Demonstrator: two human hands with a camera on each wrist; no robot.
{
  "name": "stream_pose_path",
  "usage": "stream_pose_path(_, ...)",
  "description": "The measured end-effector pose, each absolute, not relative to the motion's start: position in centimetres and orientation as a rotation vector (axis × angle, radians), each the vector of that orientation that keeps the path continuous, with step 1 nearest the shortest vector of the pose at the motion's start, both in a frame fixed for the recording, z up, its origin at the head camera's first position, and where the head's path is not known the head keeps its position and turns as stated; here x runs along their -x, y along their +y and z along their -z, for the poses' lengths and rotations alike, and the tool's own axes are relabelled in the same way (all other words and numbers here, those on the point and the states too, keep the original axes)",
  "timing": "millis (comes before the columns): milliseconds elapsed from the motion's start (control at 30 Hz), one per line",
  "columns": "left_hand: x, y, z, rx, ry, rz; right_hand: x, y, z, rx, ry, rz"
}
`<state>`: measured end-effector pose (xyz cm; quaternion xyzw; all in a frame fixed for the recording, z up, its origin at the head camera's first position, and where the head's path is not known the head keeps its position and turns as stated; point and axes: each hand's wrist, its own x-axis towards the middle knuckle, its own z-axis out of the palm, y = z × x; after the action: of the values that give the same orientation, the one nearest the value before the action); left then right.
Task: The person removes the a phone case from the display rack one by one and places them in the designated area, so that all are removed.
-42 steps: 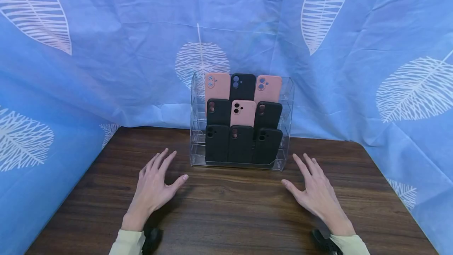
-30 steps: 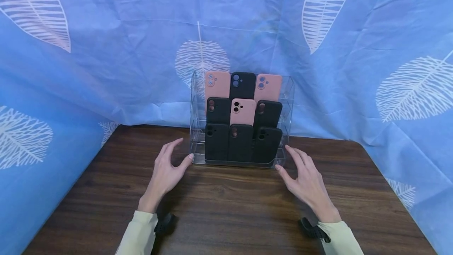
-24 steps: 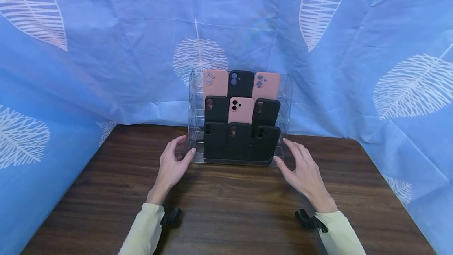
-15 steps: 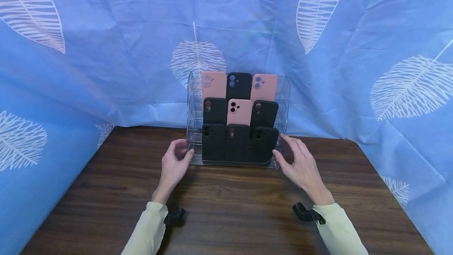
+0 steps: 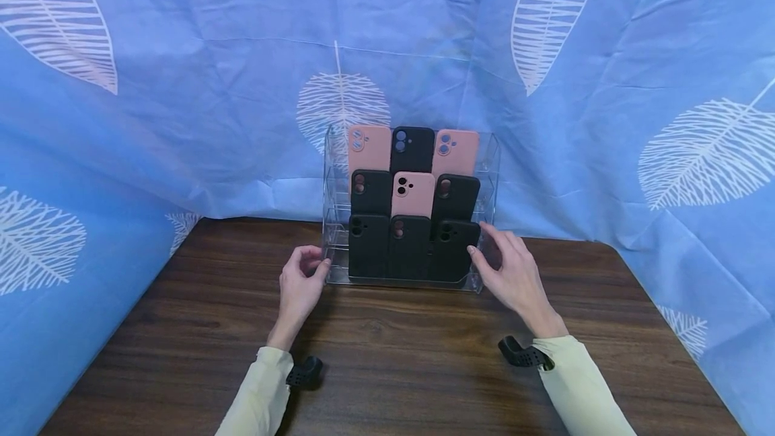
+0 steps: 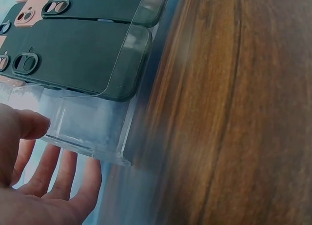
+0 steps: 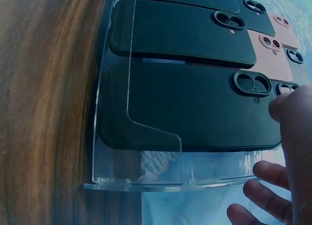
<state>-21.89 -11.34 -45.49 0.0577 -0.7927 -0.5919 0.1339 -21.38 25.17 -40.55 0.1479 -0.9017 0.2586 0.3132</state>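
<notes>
A clear acrylic display rack (image 5: 489,177) stands on the table with phone cases in three rows of three. The top row has a black case (image 5: 414,148) between pink ones; the middle row has a pink case (image 5: 413,194) between black ones; the bottom row is black. My left hand (image 5: 299,291) holds the rack's left side, thumb by the front edge and fingers curled against the outer wall (image 6: 73,144). My right hand (image 5: 517,280) holds the right side, its thumb in front of the lower right black case (image 7: 190,108), fingertips at the outer wall.
The dark wood table (image 5: 387,362) extends in front of the rack and to both sides. Close behind it hangs a blue cloth (image 5: 242,106) with white leaf prints. Black straps (image 5: 523,354) sit at both wrists.
Both hands have moved inward and forward from beside the rack to its two sides, and their spread fingers have curled in around the edges. The rack and cases have stayed in place.
</notes>
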Motion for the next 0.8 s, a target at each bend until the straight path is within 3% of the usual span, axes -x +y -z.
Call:
stream_pose_path(433,22.0,-11.2,45.9,-0.192,-2.257,1.727,22.1,24.3,40.8,-0.375,-2.301,-0.715)
stream_pose_path(800,21.9,-11.2,45.6,-0.210,-2.275,1.704,22.0,23.2,41.3,-0.300,-2.243,-1.103)
